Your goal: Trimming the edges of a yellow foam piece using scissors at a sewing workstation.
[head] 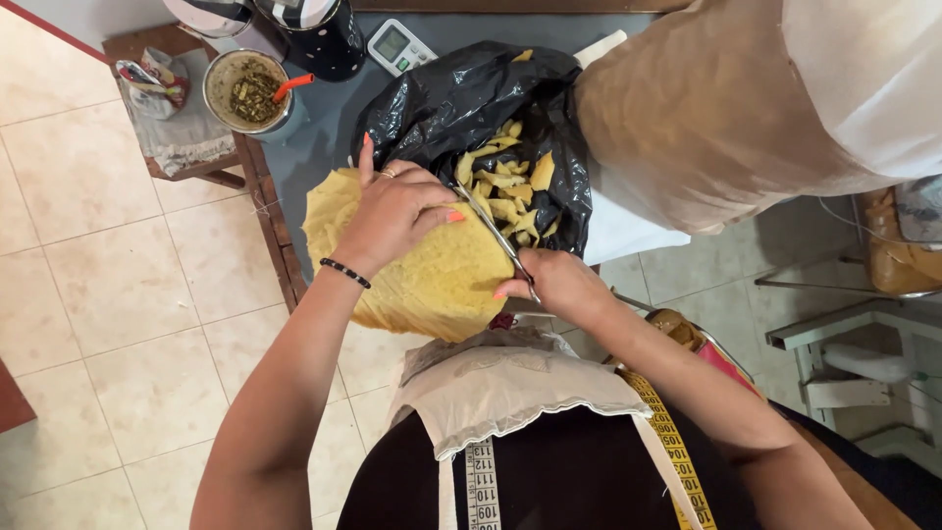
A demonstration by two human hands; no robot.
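Observation:
A thick slab of yellow foam [432, 280] lies over the edge of a grey table [319, 132]. My left hand [392, 211] presses down on the foam and grips it, fingers curled. My right hand [554, 280] holds a pair of metal scissors [496, 236], whose blades point up and left along the foam's right edge. Just beyond the blades an open black plastic bag [471, 98] holds several small cut pieces of yellow foam [505, 191].
A metal cup [245, 90] with an orange straw, a dark spotted container [319, 39] and a small white calculator [397, 44] stand at the table's far end. Another person's beige-sleeved arm [706, 108] reaches in from the right. Tiled floor lies to the left.

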